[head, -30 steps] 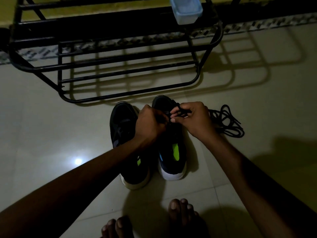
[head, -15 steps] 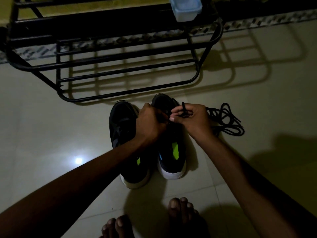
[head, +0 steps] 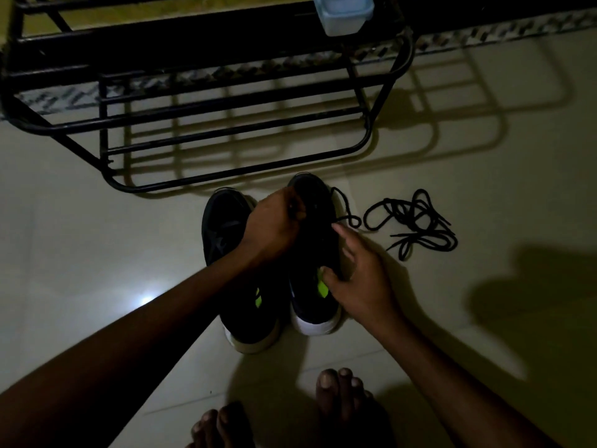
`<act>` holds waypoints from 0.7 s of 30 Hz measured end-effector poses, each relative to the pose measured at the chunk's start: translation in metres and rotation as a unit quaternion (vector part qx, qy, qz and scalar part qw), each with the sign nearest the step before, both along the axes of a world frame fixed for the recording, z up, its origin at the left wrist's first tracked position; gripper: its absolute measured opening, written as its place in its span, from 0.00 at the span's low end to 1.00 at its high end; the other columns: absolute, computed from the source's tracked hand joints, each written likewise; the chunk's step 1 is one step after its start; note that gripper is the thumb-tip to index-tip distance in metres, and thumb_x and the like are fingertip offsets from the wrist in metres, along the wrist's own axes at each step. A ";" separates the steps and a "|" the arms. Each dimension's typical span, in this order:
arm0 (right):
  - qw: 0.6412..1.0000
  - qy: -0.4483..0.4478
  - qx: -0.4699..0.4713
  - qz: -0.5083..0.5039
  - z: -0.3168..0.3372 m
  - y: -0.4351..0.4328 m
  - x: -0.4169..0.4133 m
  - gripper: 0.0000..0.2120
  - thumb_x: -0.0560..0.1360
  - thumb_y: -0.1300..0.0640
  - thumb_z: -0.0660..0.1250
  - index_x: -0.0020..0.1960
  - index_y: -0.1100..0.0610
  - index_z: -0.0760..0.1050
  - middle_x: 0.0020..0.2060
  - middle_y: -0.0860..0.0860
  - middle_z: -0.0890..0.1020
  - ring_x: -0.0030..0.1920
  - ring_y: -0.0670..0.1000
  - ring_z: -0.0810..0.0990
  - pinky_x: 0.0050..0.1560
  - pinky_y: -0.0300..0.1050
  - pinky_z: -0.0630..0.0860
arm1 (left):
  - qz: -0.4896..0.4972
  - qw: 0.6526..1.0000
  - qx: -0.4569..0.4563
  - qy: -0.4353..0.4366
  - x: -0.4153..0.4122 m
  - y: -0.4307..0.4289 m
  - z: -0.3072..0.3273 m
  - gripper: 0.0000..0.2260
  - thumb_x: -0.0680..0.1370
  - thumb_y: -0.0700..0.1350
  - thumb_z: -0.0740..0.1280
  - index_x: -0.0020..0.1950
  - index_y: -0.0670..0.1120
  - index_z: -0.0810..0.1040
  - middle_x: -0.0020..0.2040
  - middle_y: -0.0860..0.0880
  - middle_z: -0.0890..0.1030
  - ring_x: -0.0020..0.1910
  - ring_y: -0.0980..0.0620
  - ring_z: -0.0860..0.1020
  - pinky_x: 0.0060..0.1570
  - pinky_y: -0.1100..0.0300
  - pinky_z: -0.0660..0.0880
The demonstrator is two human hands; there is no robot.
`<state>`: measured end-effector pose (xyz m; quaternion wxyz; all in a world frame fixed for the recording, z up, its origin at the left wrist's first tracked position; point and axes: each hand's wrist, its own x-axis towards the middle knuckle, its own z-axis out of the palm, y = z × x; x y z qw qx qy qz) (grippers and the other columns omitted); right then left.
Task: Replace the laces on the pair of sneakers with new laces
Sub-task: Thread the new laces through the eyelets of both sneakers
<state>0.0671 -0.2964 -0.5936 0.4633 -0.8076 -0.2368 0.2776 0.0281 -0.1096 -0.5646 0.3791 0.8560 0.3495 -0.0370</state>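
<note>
I read the pair of sneakers standing side by side on the tiled floor [head: 484, 140], toes pointing far and heels near, directly in front of the black shoe rack [head: 161, 43]. The left sneaker [head: 223, 234] stands untouched, just beside the right sneaker [head: 311, 305], with their inner sides close together. The left grip [head: 274, 227] reaches across the left sneaker and is clenched over the far lacing area of the right sneaker, fingertips drawn together. The view is too dark for me to tell what lies between them. The right grip [head: 361, 282] grasps the right sneaker at its opening, thumb laid on the inside by the bright green tab and fingers along the outer right side. One black lace [head: 345, 204] leaves the far right edge of that sneaker and curls onto the floor, ending in a small loop near the right index fingertip. A tangle of loose laces [head: 420, 221] lies on the floor to the right, apart from the shoes. A pale plastic container [head: 345, 11] sits on the rack. Bare toes [head: 342, 396] show at the near edge.
</note>
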 end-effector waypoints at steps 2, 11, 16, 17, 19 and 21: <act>0.999 -0.029 0.004 -0.012 -0.002 0.000 -0.002 0.32 0.73 0.67 0.70 0.75 0.55 0.69 0.73 0.48 0.73 0.74 0.46 0.69 0.73 0.46 0.69 | 0.053 0.995 -0.076 -0.033 -0.004 0.006 0.005 0.08 0.78 0.34 0.64 0.45 0.47 0.76 0.47 0.47 0.81 0.50 0.45 0.81 0.46 0.54 0.76; 0.995 -0.095 0.006 -0.004 -0.005 0.002 0.001 0.28 0.73 0.72 0.65 0.72 0.59 0.73 0.70 0.46 0.74 0.72 0.42 0.70 0.69 0.27 0.63 | 0.265 0.875 -0.300 -0.272 -0.017 0.015 0.042 0.07 0.81 0.33 0.57 0.48 0.43 0.70 0.38 0.48 0.76 0.36 0.52 0.77 0.39 0.52 0.78; 0.995 -0.097 -0.003 -0.013 -0.005 0.003 0.000 0.27 0.73 0.72 0.65 0.71 0.59 0.74 0.69 0.47 0.75 0.71 0.46 0.72 0.66 0.23 0.63 | -0.160 0.974 0.144 0.067 -0.027 0.041 0.054 0.13 0.78 0.48 0.72 0.59 0.44 0.84 0.52 0.45 0.84 0.49 0.46 0.81 0.48 0.59 0.73; 0.995 -0.101 -0.004 -0.013 -0.005 0.003 0.000 0.27 0.73 0.72 0.65 0.71 0.59 0.75 0.69 0.48 0.76 0.70 0.45 0.72 0.66 0.23 0.63 | -0.205 0.959 0.167 0.099 -0.027 0.047 0.058 0.11 0.79 0.48 0.71 0.57 0.44 0.85 0.51 0.44 0.84 0.48 0.47 0.81 0.46 0.61 0.72; 0.995 -0.102 0.004 -0.011 -0.005 0.003 0.000 0.27 0.73 0.72 0.65 0.71 0.59 0.75 0.70 0.48 0.76 0.70 0.44 0.72 0.68 0.26 0.65 | -0.215 0.967 0.121 0.061 -0.031 0.056 0.063 0.09 0.80 0.47 0.70 0.53 0.43 0.86 0.45 0.49 0.81 0.41 0.57 0.78 0.40 0.70 0.69; 0.995 -0.096 0.008 -0.013 -0.006 0.004 0.000 0.27 0.73 0.72 0.64 0.71 0.58 0.74 0.70 0.47 0.75 0.71 0.44 0.71 0.70 0.32 0.67 | -0.115 0.987 -0.067 -0.090 -0.036 0.057 0.062 0.11 0.83 0.45 0.66 0.48 0.40 0.83 0.42 0.53 0.78 0.40 0.61 0.76 0.44 0.69 0.70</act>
